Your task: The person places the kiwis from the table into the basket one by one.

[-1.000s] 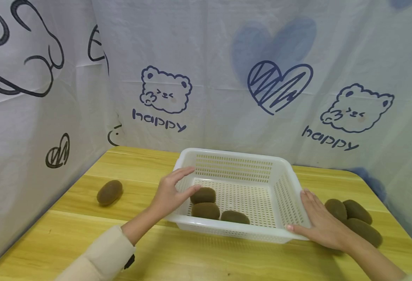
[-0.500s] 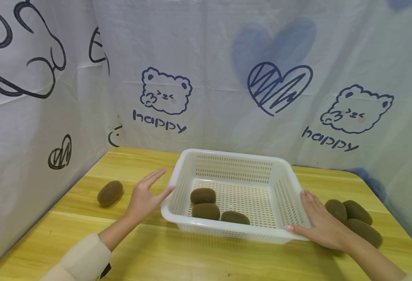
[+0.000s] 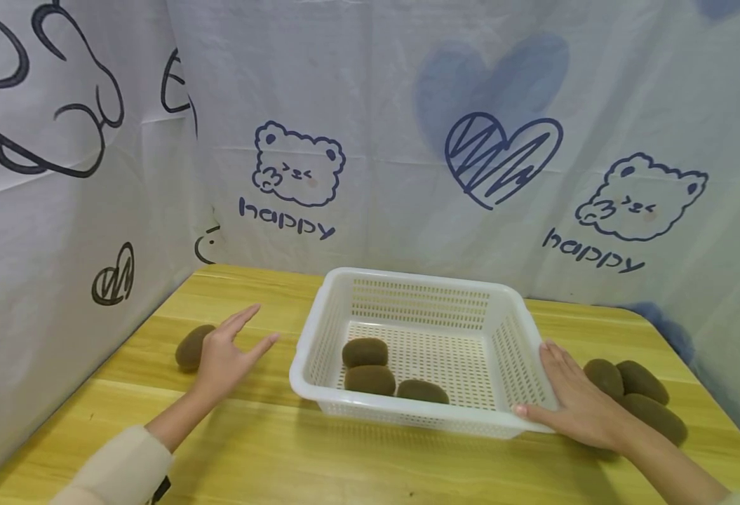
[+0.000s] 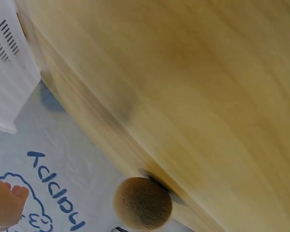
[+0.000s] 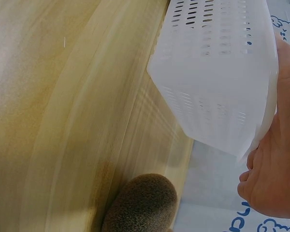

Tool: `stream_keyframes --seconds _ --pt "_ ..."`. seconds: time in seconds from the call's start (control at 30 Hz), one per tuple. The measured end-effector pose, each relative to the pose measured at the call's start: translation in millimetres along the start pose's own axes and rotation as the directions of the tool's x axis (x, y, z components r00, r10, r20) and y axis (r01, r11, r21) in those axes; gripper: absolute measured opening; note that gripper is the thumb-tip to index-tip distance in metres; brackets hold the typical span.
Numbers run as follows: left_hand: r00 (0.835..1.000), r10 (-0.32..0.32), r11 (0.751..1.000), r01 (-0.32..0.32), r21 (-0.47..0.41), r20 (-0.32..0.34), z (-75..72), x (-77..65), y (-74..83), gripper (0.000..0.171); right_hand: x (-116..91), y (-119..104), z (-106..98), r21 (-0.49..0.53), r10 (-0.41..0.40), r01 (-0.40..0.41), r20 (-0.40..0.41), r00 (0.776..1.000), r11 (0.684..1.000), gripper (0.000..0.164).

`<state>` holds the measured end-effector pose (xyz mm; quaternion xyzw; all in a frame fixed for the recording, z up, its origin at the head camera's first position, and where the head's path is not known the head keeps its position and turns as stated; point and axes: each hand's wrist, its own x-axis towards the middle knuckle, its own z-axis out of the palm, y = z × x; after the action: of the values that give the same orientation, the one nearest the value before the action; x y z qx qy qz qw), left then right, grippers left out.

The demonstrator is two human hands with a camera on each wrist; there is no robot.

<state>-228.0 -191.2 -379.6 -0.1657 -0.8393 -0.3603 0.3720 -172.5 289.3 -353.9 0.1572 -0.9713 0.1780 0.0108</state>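
In the head view my left hand (image 3: 224, 361) is over the table's left part, fingers and thumb spread with nothing between them. It partly covers a brown kiwi (image 3: 191, 348) lying there, also seen in the left wrist view as a round fuzzy kiwi (image 4: 143, 203). My right hand (image 3: 581, 407) rests on the near right corner of a white slotted plastic basket (image 3: 433, 415). Its thumb lies on the front rim and its straight fingers lie along the right side. Inside the basket, toward its near left, are three kiwis (image 3: 370, 379).
To the right of the basket, a group of kiwis (image 3: 654, 417) lies on the wooden table (image 3: 344, 463). Another kiwi (image 5: 144, 205) shows below the right hand in the right wrist view. A printed white cloth (image 3: 395, 210) hangs behind and along the left side.
My left hand has moved out from over the basket, leftward to the lone kiwi. The right hand and the basket have stayed in place.
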Motion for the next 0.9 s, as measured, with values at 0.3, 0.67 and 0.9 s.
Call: stream_keyframes --seconds 0.3,0.67,0.9 --pt "0.999 -0.027 0.994 0.031 0.107 -0.041 -13.8 -2.5 -18.5 0.054 0 0 0 -0.010 -0.002 0.002 -0.001 1.000 1.000 0.106" --pt "0.986 -0.168 0.984 0.168 0.064 -0.014 -32.5 -7.3 -43.9 0.054 0 -1 1 -0.007 0.002 -0.002 -0.004 1.000 1.000 0.106" --pt "0.952 -0.308 0.949 0.307 0.070 0.004 -44.1 -8.1 -57.6 0.055 0 -1 0 -0.013 -0.001 0.001 -0.004 1.000 1.000 0.106"
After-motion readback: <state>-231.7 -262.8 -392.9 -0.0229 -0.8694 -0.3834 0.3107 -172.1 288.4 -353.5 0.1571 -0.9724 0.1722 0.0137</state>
